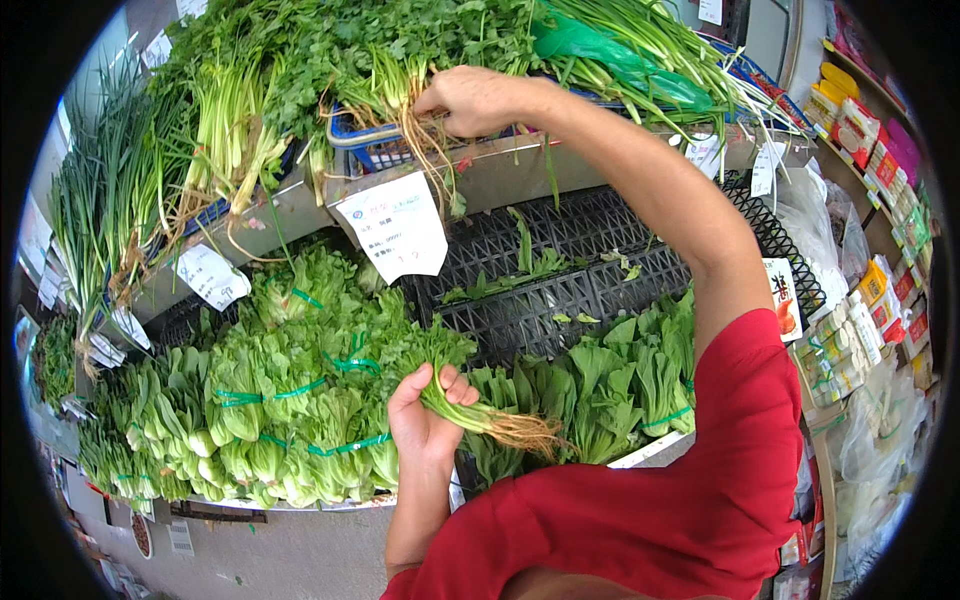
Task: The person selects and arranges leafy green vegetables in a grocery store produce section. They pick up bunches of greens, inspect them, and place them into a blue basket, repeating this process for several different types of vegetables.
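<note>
My left hand is closed round the stems of a small bunch of coriander, its brown roots pointing right and its leaves up and left. My right hand reaches to the root end of more coriander heaped in a blue plastic basket on the upper shelf. Its fingertips are curled among the roots and partly hidden, so whether they grip any is unclear. A white price tag hangs from the shelf edge below the basket.
Lettuce bundles with green ties fill the lower left. Leafy greens lie at lower right, before black plastic crates with loose leaves. Celery, long green onions and a green plastic bag are on the upper shelf. Packaged goods line the right.
</note>
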`<control>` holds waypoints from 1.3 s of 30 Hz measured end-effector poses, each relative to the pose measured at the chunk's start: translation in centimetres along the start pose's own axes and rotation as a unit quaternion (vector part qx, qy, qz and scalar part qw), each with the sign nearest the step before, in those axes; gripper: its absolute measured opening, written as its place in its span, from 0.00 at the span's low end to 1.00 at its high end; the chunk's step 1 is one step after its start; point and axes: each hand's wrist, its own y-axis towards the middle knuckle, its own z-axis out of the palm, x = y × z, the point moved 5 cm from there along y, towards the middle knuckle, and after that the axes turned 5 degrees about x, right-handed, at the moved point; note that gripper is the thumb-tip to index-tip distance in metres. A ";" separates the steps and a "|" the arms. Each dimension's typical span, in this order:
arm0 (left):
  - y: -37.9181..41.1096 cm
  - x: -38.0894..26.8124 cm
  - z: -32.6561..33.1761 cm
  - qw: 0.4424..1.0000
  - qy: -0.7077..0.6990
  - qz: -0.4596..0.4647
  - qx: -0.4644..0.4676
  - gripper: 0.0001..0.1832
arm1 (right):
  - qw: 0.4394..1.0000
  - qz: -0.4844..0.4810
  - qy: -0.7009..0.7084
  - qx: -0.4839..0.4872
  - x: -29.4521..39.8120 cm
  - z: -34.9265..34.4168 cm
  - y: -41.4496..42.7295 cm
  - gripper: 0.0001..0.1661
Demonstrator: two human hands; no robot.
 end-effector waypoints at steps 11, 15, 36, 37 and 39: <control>-0.8 -1.0 -0.6 0.998 0.034 0.051 -0.032 0.09 | 0.869 0.252 0.338 -0.259 -8.7 -2.6 0.9 0.09; -0.7 -0.8 -0.4 0.997 0.042 0.049 -0.031 0.09 | 0.893 0.387 0.131 -0.188 -9.9 -2.1 -0.6 0.14; -0.4 -1.1 4.2 0.984 0.054 0.169 0.005 0.10 | 0.857 -0.054 0.508 0.072 16.3 6.8 -12.8 0.25; -0.4 -1.0 4.5 0.985 0.054 0.154 0.053 0.10 | 0.865 -0.050 0.492 0.080 17.2 7.6 -12.9 0.27; -0.5 -1.1 4.6 0.982 0.047 0.129 0.128 0.12 | 0.865 -0.033 0.484 0.129 17.8 9.1 -12.6 0.27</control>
